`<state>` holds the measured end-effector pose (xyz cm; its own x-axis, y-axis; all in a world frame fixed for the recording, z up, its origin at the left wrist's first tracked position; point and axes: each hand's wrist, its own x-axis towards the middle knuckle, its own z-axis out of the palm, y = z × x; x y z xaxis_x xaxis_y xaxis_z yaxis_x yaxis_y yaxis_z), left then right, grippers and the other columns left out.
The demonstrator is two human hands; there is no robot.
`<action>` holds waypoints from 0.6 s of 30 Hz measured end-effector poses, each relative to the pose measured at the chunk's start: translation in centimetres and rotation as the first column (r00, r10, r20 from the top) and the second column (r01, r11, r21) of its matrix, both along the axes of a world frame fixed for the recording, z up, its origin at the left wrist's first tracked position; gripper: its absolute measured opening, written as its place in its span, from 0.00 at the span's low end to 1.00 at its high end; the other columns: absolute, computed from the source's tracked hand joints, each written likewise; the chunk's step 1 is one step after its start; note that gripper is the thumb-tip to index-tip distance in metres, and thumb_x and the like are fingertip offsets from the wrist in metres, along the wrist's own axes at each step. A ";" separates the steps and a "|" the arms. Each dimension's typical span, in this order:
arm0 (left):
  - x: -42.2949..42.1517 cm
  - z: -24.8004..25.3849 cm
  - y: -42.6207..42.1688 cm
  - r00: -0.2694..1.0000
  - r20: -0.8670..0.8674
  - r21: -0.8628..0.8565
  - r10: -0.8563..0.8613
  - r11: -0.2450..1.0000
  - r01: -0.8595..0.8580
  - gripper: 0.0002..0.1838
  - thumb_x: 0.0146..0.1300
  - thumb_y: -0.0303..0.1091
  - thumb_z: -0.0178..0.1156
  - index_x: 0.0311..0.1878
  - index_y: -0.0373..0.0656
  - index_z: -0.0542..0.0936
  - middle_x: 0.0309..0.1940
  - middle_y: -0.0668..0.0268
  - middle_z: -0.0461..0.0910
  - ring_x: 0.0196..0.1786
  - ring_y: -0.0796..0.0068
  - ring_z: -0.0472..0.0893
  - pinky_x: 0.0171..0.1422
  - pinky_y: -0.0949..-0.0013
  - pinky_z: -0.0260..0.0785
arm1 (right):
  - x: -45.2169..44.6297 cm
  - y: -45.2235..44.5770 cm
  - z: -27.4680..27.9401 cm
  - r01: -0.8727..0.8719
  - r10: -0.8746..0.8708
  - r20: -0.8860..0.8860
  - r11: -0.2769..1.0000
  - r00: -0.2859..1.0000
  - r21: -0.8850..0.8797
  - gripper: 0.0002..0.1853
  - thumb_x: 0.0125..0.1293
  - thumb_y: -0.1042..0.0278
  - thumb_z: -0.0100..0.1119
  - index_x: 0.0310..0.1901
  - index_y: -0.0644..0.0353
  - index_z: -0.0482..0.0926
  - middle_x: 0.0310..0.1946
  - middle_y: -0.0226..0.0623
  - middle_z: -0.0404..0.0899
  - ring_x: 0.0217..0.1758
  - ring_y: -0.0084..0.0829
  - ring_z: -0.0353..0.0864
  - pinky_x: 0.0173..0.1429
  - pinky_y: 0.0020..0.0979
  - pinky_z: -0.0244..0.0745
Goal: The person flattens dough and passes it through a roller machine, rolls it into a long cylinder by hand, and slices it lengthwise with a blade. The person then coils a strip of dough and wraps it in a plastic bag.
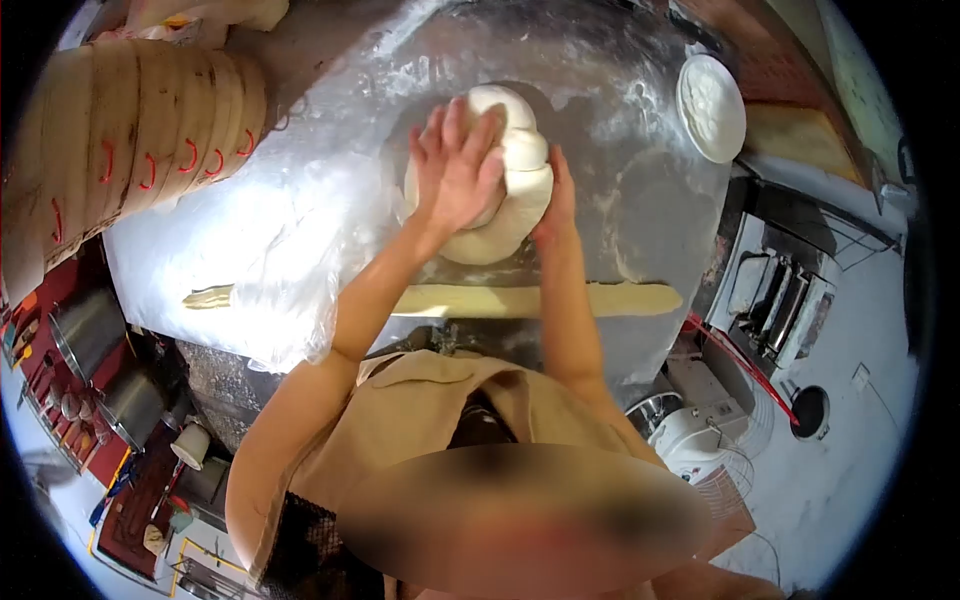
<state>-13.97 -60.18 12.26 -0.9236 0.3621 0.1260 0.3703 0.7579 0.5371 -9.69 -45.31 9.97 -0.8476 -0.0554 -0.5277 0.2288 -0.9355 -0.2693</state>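
A large pale lump of dough (510, 215), folded into a thick ring with bulging lobes at its top, lies on the floured work table (640, 130). My left hand (458, 165) rests on the dough's left part from above, fingers spread and partly pressed into it. Against the right side of the lump is my right hand (560, 200), its fingers stretched out along the edge; some of them are hidden. Nearer my body, a long flattened strip of dough (480, 301) runs across the table beneath both forearms. Clear plastic sheeting (290, 270) covers part of its left end.
A stack of bamboo steamers (150, 150) stands at the left. A white plate of flour (711, 108) sits at the table's right edge. To the right are a machine with rollers (785, 300) and a red-handled pan (809, 410). Metal pots (90, 335) hang or stand at lower left.
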 end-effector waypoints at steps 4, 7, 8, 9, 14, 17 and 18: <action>-2.0 0.2 -1.1 0.965 0.176 0.052 0.194 0.977 -0.206 0.31 0.65 0.58 0.50 0.68 0.54 0.68 0.70 0.53 0.61 0.70 0.44 0.59 0.73 0.44 0.48 | 1.0 -0.5 -2.4 -0.018 -0.030 -0.168 0.961 0.985 -0.275 0.25 0.75 0.52 0.37 0.62 0.63 0.69 0.58 0.46 0.75 0.60 0.44 0.76 0.66 0.47 0.69; -3.0 -0.6 -3.3 0.943 0.291 0.212 0.164 0.950 -0.231 0.31 0.65 0.56 0.55 0.66 0.50 0.71 0.64 0.53 0.69 0.65 0.50 0.68 0.70 0.54 0.57 | 0.7 -1.9 -1.9 0.024 -0.028 -0.015 0.982 0.999 -0.187 0.24 0.75 0.54 0.38 0.62 0.63 0.69 0.58 0.45 0.75 0.60 0.43 0.76 0.65 0.45 0.71; -3.2 -0.9 -3.9 0.933 0.341 0.360 0.115 0.901 -0.243 0.31 0.65 0.54 0.57 0.66 0.47 0.71 0.62 0.54 0.72 0.62 0.54 0.72 0.68 0.58 0.61 | 0.7 -2.4 -2.2 0.028 -0.030 -0.005 0.973 1.000 -0.228 0.25 0.75 0.53 0.38 0.62 0.63 0.69 0.58 0.45 0.75 0.59 0.42 0.76 0.65 0.43 0.71; -3.7 -1.2 -4.3 0.815 0.579 0.611 -0.022 0.673 -0.416 0.29 0.67 0.49 0.58 0.65 0.42 0.71 0.57 0.56 0.76 0.58 0.63 0.76 0.63 0.65 0.67 | -0.5 -3.4 -1.3 0.023 -0.024 -0.002 0.973 1.000 -0.232 0.25 0.75 0.53 0.38 0.62 0.63 0.69 0.58 0.45 0.75 0.59 0.42 0.76 0.65 0.43 0.71; -3.6 -0.4 -4.6 0.780 0.622 0.622 -0.066 0.647 -0.441 0.24 0.74 0.44 0.50 0.65 0.39 0.71 0.60 0.59 0.73 0.61 0.68 0.73 0.65 0.69 0.65 | -3.3 -5.4 -1.5 0.041 -0.054 -0.059 0.979 0.997 -0.202 0.25 0.74 0.52 0.40 0.61 0.63 0.70 0.56 0.47 0.75 0.52 0.42 0.75 0.55 0.42 0.71; -3.1 -0.1 -4.1 0.882 0.464 0.441 0.084 0.842 -0.312 0.24 0.72 0.46 0.51 0.64 0.43 0.73 0.59 0.54 0.73 0.62 0.58 0.71 0.69 0.62 0.58 | -3.6 -5.6 -1.5 0.049 -0.063 -0.080 0.986 0.995 -0.162 0.25 0.74 0.51 0.41 0.60 0.64 0.71 0.54 0.48 0.76 0.48 0.41 0.75 0.50 0.41 0.70; -2.7 0.2 -3.4 0.940 0.321 0.346 0.116 0.910 -0.230 0.24 0.71 0.47 0.52 0.64 0.45 0.74 0.58 0.52 0.72 0.62 0.54 0.69 0.71 0.59 0.55 | -3.6 -5.6 -1.4 0.052 -0.064 -0.086 0.989 0.994 -0.135 0.25 0.74 0.51 0.41 0.59 0.64 0.71 0.54 0.48 0.76 0.47 0.41 0.75 0.48 0.40 0.70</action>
<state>-16.70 -63.54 12.45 -0.9832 0.1724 -0.0598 0.0389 0.5181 0.8544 -13.26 -50.86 8.61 -0.8950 -0.0689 -0.4407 0.1532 -0.9754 -0.1588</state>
